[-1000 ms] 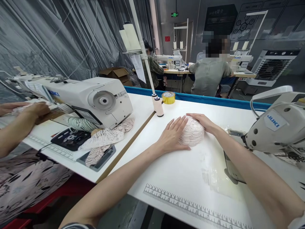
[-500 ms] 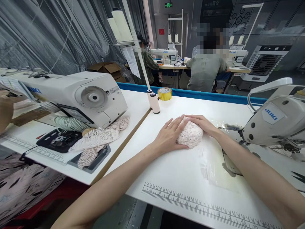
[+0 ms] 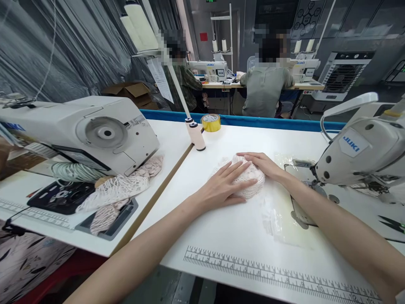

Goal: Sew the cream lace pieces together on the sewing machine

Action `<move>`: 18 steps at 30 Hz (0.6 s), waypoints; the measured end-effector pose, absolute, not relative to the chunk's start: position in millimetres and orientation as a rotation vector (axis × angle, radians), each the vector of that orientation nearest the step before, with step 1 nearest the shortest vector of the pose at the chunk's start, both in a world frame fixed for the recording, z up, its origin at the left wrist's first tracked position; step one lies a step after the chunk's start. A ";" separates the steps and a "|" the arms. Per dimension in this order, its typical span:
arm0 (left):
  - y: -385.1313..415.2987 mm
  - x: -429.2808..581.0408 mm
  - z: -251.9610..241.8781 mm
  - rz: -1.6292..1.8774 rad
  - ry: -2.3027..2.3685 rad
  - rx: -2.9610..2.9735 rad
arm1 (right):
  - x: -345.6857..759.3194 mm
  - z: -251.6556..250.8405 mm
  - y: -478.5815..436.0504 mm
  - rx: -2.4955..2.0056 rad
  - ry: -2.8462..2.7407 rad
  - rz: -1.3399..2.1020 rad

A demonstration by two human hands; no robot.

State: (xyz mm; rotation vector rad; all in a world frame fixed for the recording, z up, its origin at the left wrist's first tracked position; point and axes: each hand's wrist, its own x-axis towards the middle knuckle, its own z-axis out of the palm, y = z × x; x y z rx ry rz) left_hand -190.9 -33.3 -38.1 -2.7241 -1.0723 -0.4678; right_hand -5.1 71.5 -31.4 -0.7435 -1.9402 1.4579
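A pale pink piece of openwork knit fabric lies bunched in a rounded heap on the white sewing table. My left hand rests on its left side, fingers spread and stretched out. From the far right side, my right hand lies over the back of the heap with its fingers extended. Both hands are open, and the fingertips come close together on top of the fabric. Part of the fabric is hidden under them.
A JUKI sewing machine stands at right, with black snips near it. Another machine and lacy fabric are at left. Thread cones and yellow tape sit behind. Two people work beyond.
My left hand has slid further over the top of the fabric, its fingers spread wider. The fabric looks flatter. The camera view has shifted slightly.
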 end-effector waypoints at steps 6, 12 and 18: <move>-36.5 -195.3 -35.7 -0.431 -1.064 -2.783 | -1.5 -41.1 71.3 -0.792 -1.968 1.254; -40.4 -194.5 -31.1 -0.335 -1.115 -2.837 | 16.2 -44.1 53.2 -0.905 -2.066 1.049; -41.4 -193.4 -24.6 -0.207 -1.109 -2.791 | 26.8 -50.3 41.0 -1.020 -2.200 0.850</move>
